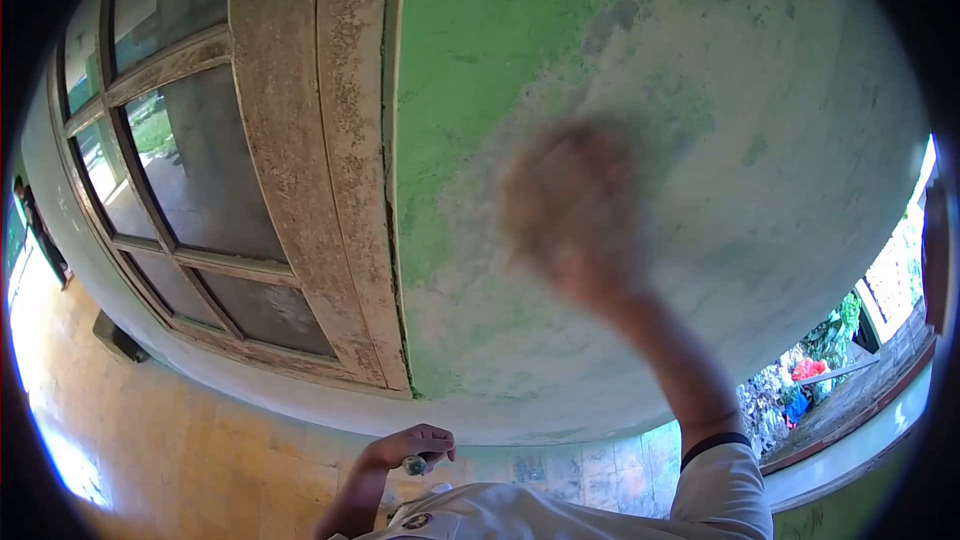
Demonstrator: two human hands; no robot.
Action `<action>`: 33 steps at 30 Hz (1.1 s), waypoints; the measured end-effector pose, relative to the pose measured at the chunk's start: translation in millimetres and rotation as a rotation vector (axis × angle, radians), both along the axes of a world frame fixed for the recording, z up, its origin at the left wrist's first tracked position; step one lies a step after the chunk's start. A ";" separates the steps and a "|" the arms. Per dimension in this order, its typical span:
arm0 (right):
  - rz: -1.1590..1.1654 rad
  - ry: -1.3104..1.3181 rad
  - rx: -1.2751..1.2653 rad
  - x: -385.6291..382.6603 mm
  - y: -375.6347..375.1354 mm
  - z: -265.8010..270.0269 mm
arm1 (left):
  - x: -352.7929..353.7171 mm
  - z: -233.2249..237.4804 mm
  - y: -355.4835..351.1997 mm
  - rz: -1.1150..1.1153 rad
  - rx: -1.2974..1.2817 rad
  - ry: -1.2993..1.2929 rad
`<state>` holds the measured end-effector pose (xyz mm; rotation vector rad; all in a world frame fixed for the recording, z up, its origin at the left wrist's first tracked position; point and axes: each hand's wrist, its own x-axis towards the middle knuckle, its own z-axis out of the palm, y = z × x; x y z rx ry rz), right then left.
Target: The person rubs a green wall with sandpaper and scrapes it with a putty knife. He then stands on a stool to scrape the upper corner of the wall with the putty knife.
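Note:
My right hand (575, 200) is raised in front of the green wall (480, 50), strongly smeared by motion. Its fingers blur together with a brownish patch, and I cannot tell what, if anything, it holds. Around it the green paint gives way to bare, pale grey plaster. Low in the view, close to my body, my left hand (428, 438) is closed around a cylindrical thing (414, 465). Only the round, greyish-green end of that thing pokes out below the fingers; the rest is hidden in the hand.
A worn wooden window frame (350, 170) with glass panes (200, 160) borders the painted area on the left. Below lies a tiled floor (230, 440), with a dark box-like object (118, 337) by the wall. Beyond a ledge (850, 400) at right are plants and a red item (808, 369).

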<state>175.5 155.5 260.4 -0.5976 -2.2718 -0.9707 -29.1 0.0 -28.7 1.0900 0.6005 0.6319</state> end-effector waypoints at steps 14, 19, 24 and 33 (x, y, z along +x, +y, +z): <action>-0.007 -0.263 -0.203 8.3 -9.1 -104.6 | 8.2 3.3 4.5 -0.053 -0.061 0.051; -0.246 0.327 0.102 69.0 8.6 35.5 | 5.5 11.9 -1.2 -0.061 -0.155 0.034; 0.012 0.404 -0.321 24.7 -2.7 -57.5 | 7.1 12.1 -2.6 -0.059 -0.092 0.019; -0.070 0.409 0.065 113.2 21.6 -14.8 | -3.6 3.6 -13.0 -0.074 -0.146 0.061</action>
